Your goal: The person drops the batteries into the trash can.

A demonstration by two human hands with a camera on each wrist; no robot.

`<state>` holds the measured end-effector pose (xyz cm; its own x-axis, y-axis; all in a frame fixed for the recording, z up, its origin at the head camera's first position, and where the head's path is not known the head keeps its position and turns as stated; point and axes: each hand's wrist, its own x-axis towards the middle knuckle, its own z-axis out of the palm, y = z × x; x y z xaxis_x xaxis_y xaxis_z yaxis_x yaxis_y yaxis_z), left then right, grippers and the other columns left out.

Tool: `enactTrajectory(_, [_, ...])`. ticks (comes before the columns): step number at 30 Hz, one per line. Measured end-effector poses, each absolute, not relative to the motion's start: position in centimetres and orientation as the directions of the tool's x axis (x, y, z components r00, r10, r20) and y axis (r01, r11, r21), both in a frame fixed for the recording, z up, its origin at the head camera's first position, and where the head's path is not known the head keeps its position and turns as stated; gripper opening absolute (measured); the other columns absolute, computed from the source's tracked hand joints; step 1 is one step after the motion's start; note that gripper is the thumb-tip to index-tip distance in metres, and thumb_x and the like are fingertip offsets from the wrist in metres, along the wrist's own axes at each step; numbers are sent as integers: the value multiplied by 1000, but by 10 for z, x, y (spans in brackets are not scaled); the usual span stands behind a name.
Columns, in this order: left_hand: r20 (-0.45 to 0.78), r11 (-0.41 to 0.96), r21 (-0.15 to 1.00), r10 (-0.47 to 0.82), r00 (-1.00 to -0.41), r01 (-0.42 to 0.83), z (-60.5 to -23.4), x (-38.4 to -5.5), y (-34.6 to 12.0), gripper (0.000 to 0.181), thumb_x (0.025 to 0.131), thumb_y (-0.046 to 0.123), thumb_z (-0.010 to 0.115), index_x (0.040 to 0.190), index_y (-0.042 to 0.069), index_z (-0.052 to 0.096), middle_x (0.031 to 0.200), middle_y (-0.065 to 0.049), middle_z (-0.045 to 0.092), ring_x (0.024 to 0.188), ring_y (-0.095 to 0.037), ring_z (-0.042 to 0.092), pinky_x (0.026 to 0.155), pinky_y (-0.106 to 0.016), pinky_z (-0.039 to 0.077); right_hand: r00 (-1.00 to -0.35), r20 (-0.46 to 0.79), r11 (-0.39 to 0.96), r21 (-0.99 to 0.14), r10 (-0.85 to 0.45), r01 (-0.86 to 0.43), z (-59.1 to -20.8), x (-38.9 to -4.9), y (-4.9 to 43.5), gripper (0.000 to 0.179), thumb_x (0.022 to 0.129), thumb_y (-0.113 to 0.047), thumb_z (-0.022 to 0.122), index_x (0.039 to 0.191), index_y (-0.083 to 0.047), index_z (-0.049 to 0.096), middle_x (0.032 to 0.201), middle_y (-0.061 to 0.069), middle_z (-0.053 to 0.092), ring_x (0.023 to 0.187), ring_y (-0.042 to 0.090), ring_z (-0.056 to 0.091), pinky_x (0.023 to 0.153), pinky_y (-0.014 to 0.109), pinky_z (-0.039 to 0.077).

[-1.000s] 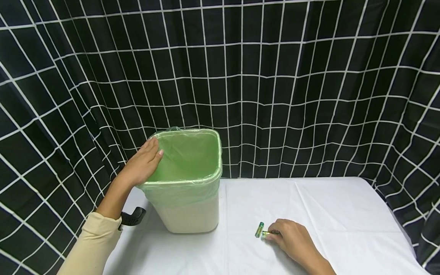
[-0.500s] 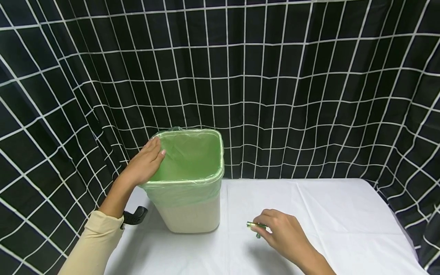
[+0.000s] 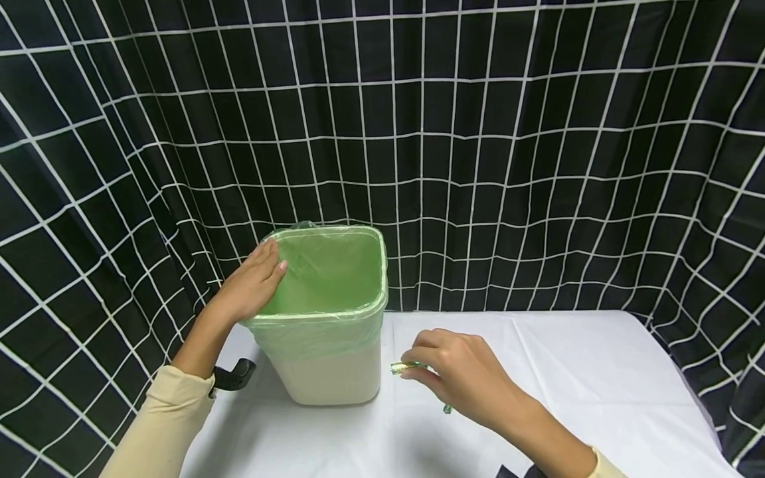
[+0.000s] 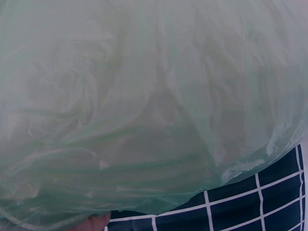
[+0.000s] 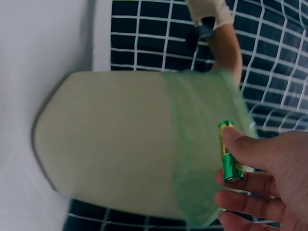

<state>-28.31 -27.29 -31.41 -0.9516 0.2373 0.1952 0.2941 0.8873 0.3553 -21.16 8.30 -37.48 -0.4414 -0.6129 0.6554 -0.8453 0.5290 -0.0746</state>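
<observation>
A white bin [image 3: 335, 375] lined with a green plastic bag [image 3: 329, 269] stands on the left part of the table. My left hand [image 3: 254, 282] rests on its left rim with the fingers straight. In the left wrist view the bag [image 4: 154, 106] fills most of the picture, and only a bit of a finger shows. My right hand [image 3: 457, 368] pinches a green-and-gold battery [image 5: 230, 151] between thumb and fingers, above the table, right of the bin. Below this hand a second battery [image 3: 447, 409] lies on the cloth, mostly hidden by the hand.
A white cloth [image 3: 574, 372] covers the table. Black curtains [image 3: 454, 153] with a white grid hang behind and at both sides. A black strap with a device [image 3: 236, 375] is on the left wrist.
My right hand has lifted one battery off the cloth and carried it left and up, closer to the bin. The second battery stays on the table. My left hand keeps its place.
</observation>
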Motion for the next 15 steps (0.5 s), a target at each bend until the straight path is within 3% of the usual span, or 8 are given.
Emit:
enactTrajectory(9, [191,886,363,233,-954,289,-314,-282,-273,61,113,29,27,154,-15,17,165,-29,11,154,-42,6,125,-51,9,-265,738,389,-4,-620,-921,-322,-211,55,13,81,-20,87,92,-18,80,85,-12,68,74,1,63,59,17,51])
enactTrajectory(15, [194,889,354,232,-953,289,-313,-283,-272,61,113,29,26,153,-16,17,164,-29,12,154,-41,6,125,-51,9,-215,746,334,11,-631,-943,-295,-214,36,13,82,-18,86,92,-14,80,84,-8,68,73,4,65,60,14,51])
